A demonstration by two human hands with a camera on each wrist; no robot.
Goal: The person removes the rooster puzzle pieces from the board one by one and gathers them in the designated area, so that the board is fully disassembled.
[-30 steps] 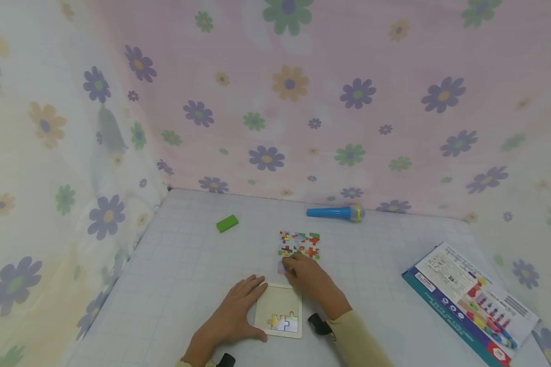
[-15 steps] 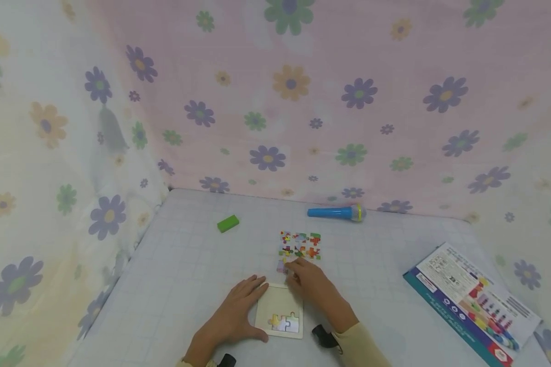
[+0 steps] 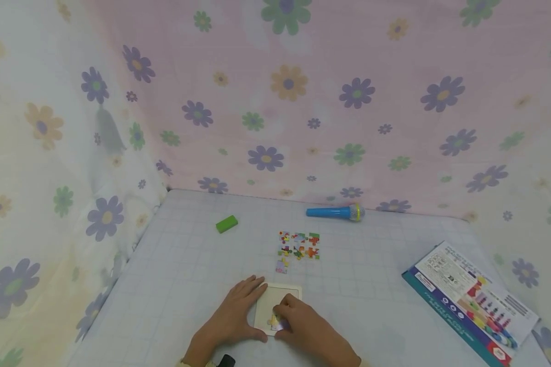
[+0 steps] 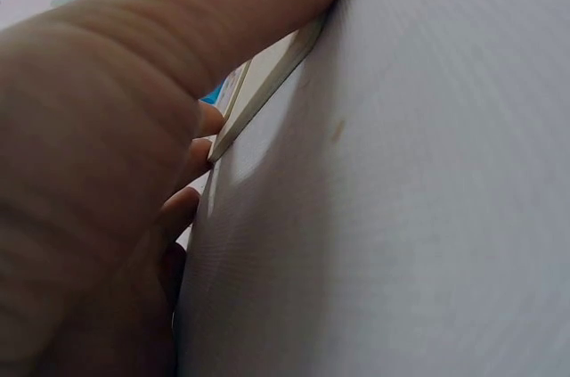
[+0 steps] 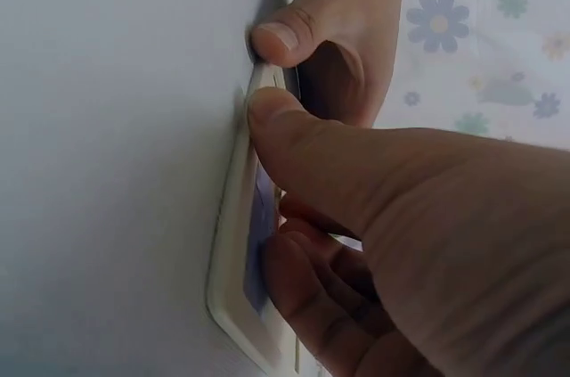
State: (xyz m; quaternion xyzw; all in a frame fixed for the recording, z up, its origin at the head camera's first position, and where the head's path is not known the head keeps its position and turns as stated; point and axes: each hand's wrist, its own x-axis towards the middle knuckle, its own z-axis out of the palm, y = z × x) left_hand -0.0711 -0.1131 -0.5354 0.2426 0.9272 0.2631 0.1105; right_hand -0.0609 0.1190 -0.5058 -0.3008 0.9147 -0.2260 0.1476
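A shallow pale wooden puzzle tray [image 3: 271,293] lies on the table with several joined jigsaw pieces [image 3: 274,322] in its front part. My left hand [image 3: 236,311] rests along the tray's left side, fingers spread along it and the thumb at the front corner. Over the joined pieces is my right hand [image 3: 305,323], its thumb [image 5: 280,118] on the tray's front rim and its bent fingers on the lilac piece [image 5: 258,234]. I cannot tell whether those fingers pinch a piece. Past the tray, a loose lilac-and-yellow puzzle piece [image 3: 282,265] lies below two rows of loose pieces [image 3: 298,245].
A green block [image 3: 227,224] lies at the back left. Near the back edge is a blue toy microphone [image 3: 335,212]. At the right lies a flat printed box [image 3: 470,303]. Flowered cloth [image 3: 266,102] hangs behind and at both sides.
My right hand has moved from beside the loose pieces toward me, onto the joined pieces in the tray. The loose lilac-and-yellow piece is now uncovered. My left hand stays at the tray.
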